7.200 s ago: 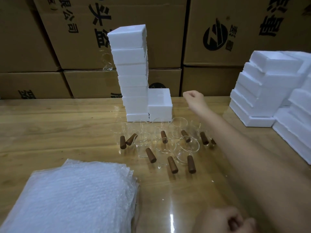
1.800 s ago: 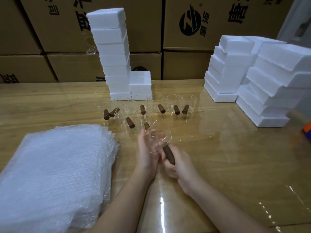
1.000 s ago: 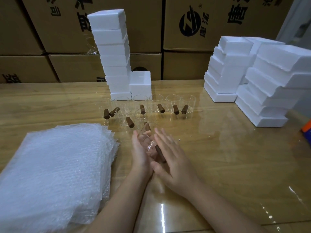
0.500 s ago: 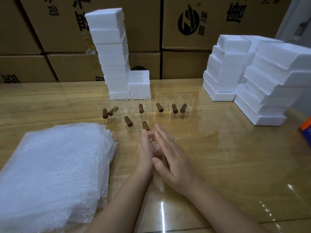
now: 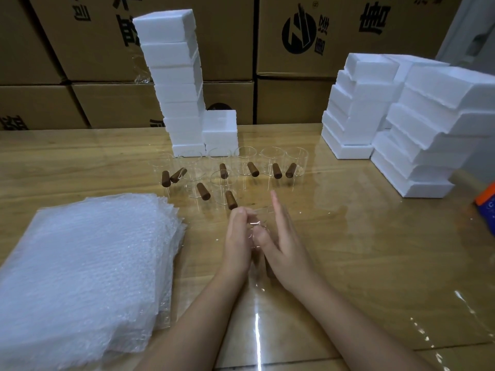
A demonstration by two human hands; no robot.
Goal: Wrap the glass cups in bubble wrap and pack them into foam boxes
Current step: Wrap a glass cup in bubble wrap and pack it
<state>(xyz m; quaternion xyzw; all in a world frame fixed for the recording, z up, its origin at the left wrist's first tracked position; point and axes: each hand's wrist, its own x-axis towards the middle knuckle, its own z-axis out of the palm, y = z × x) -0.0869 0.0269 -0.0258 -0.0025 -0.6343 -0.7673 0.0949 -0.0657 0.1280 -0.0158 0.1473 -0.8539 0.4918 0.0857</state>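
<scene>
A clear glass cup (image 5: 259, 223) is sandwiched between my two hands above the wooden table (image 5: 348, 250); its brown handle is hidden. My left hand (image 5: 237, 236) has its fingertips curled over the cup's rim. My right hand (image 5: 285, 242) presses flat against the cup's other side with straight fingers, its thumb touching the glass. Several more glass cups with brown handles (image 5: 249, 167) stand in rows just beyond my hands. A thick stack of bubble wrap sheets (image 5: 80, 263) lies at the left. A tall leaning tower of white foam boxes (image 5: 174, 76) rises behind the cups.
A short foam box pile (image 5: 221, 129) stands beside the tower. Two stepped stacks of foam pieces (image 5: 359, 111) (image 5: 434, 135) fill the right side. An orange and blue object (image 5: 486, 202) sits at the right edge. Cardboard cartons (image 5: 308, 49) wall off the back.
My right hand let go of the cup's handle and flattened against the glass. Both hands drew closer together around the cup, and my left fingertips curled over its rim.
</scene>
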